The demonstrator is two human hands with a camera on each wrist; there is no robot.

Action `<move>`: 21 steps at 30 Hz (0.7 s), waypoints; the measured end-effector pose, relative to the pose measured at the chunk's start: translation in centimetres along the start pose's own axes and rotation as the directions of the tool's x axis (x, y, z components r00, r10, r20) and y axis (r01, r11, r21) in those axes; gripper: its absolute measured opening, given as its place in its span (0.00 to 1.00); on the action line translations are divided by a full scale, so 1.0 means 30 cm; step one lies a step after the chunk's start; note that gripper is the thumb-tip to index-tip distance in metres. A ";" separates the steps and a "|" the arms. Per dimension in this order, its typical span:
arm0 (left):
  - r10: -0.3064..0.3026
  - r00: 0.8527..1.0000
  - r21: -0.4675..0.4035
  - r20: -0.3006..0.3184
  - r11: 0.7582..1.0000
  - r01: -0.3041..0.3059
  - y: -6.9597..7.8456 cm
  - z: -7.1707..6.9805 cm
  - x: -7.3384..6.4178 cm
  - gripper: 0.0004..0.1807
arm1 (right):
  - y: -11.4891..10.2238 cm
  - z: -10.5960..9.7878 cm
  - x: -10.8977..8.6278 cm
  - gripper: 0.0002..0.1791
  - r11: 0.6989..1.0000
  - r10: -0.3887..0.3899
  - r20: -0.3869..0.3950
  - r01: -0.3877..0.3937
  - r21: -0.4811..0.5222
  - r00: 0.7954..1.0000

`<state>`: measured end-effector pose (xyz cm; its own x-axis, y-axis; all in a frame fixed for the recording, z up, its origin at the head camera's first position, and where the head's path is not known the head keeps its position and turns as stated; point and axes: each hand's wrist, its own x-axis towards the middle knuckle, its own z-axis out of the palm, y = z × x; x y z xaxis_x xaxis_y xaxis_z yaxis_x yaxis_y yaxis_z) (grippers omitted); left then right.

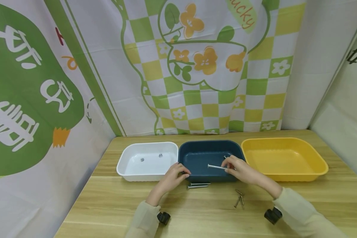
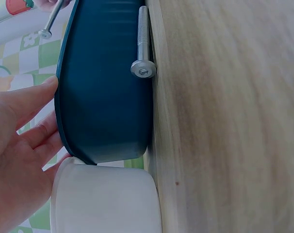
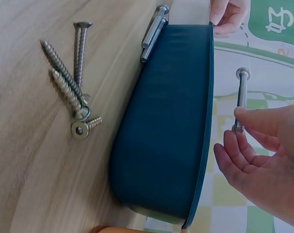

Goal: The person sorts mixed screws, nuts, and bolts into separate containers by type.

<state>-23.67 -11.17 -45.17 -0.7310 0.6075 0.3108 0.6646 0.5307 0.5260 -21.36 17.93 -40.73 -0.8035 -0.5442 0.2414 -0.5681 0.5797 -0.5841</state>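
The likeliest mishap here is a dropped fastener: the right hand (image 1: 240,168) pinches a silver hex-socket bolt (image 1: 215,166) by its threaded end, between thumb and fingertips, so the head sticks out to the left with nothing under it. The bolt hangs over the dark blue tray (image 1: 214,178), the middle of three, and if the pinch slackened, the weight of the head could tip the bolt and twist it loose; with the hand too near the rim, it could strike the edge and bounce out. The left hand (image 1: 173,175) rests at that tray's near left corner, fingers loosely extended at the rim and clenched on nothing, so its steadying looks light; a bump from the right wrist might slide the tray, or jostle the white tray (image 1: 141,178) set against it on the left, stirring the two small metal pieces (image 1: 160,155) inside. Two more silver bolts (image 1: 197,187) lie on the table (image 1: 178,211) just beside the near wall of the blue tray, where any tray shift nearward could roll them. Farther right and nearer, four screws (image 3: 67,92) lie clustered below the right forearm, where a lowered sleeve could scatter them.
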 end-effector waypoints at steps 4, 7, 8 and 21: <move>0.004 1.000 -0.004 -0.006 1.000 -0.004 0.000 -0.001 0.002 0.07 | 0.009 -0.004 0.010 0.06 1.000 0.006 -0.009 -0.006 0.001 1.000; 0.004 1.000 -0.002 -0.005 1.000 -0.004 -0.001 -0.001 0.003 0.07 | 0.019 -0.005 0.016 0.05 1.000 -0.001 -0.020 0.000 -0.022 1.000; 0.003 1.000 -0.003 -0.004 1.000 -0.003 0.000 -0.001 0.003 0.07 | 0.023 -0.005 0.018 0.05 1.000 -0.001 -0.024 0.000 -0.029 1.000; -0.005 1.000 0.001 0.001 1.000 0.005 -0.001 -0.001 0.000 0.07 | 0.051 0.002 0.045 0.06 0.999 0.018 -0.009 -0.018 -0.029 1.000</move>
<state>-23.69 -11.22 -45.17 -0.7342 0.6056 0.3071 0.6610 0.5341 0.5270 -23.30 18.04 -41.35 -0.8152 -0.5281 0.2376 -0.5582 0.6072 -0.5655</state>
